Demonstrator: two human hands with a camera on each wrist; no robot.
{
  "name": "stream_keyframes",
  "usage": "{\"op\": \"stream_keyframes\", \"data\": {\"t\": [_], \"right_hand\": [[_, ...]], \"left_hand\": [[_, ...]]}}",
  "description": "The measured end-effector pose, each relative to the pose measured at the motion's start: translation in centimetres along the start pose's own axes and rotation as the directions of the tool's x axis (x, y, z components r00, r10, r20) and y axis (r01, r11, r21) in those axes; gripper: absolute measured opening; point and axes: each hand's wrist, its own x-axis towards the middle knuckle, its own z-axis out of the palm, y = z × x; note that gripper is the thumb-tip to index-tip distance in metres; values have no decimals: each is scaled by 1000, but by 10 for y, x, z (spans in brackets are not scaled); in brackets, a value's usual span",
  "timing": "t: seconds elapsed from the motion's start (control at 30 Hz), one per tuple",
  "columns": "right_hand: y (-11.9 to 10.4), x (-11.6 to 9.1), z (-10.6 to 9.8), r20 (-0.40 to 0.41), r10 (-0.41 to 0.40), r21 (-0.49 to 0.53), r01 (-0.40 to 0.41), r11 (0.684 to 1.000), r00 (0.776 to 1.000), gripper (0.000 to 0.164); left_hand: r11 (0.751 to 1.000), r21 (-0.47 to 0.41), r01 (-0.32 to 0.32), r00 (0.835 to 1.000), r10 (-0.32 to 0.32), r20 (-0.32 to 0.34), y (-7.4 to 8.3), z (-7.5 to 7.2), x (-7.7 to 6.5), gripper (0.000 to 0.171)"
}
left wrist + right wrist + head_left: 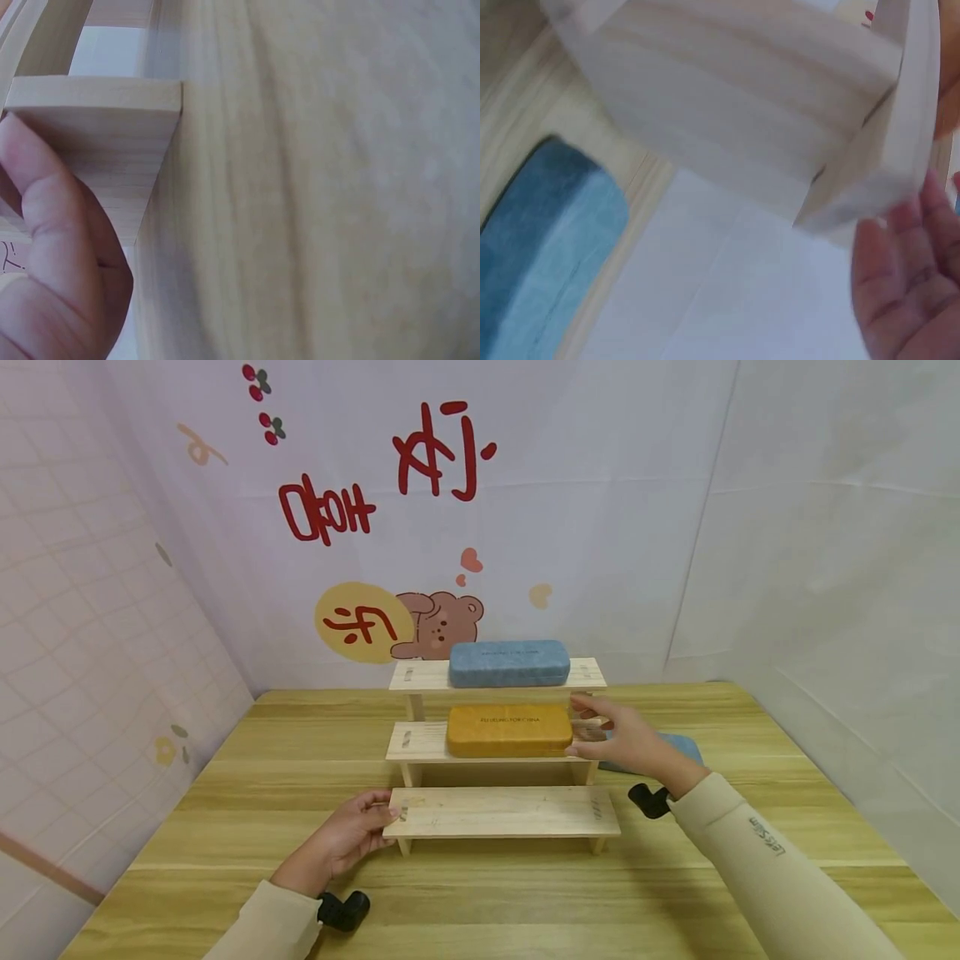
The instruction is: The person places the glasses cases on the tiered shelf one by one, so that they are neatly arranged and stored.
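A three-tier wooden display stand [502, 814] stands on the table. My left hand [356, 831] grips the left end of its lowest shelf, thumb on top; the left wrist view shows the hand [56, 247] against the shelf's end and support. On the middle shelf lies a mustard-yellow glasses case [510, 731], lettering facing up. My right hand [633, 739] is at that case's right end, fingers spread, thumb low by its front corner. On the top shelf rests a blue glasses case [510, 664]. In the right wrist view, the fingers [904, 262] are extended beside the shelf's end.
Another blue glasses case [678, 747] lies on the wooden table [300, 735] right of the stand, partly hidden behind my right hand; the right wrist view shows a blue case [562, 232] there. A printed cloth backdrop [600, 527] rises behind the table.
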Motion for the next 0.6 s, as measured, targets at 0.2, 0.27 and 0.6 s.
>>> {"op": "stream_keyframes", "data": {"t": [0.2, 0.27, 0.6], "right_hand": [[10, -13, -13, -55, -20, 14, 20, 1000, 998, 72], [13, -18, -18, -68, -16, 18, 17, 1000, 998, 71], [32, -38, -36, -139, 13, -8, -14, 1000, 990, 67]], "left_hand": [[1000, -7, -4, 1000, 4, 1, -1, -1, 0, 48], [1000, -7, -5, 1000, 5, -1, -2, -1, 1, 48], [1000, -4, -1, 1000, 1, -4, -1, 0, 0, 48]]}}
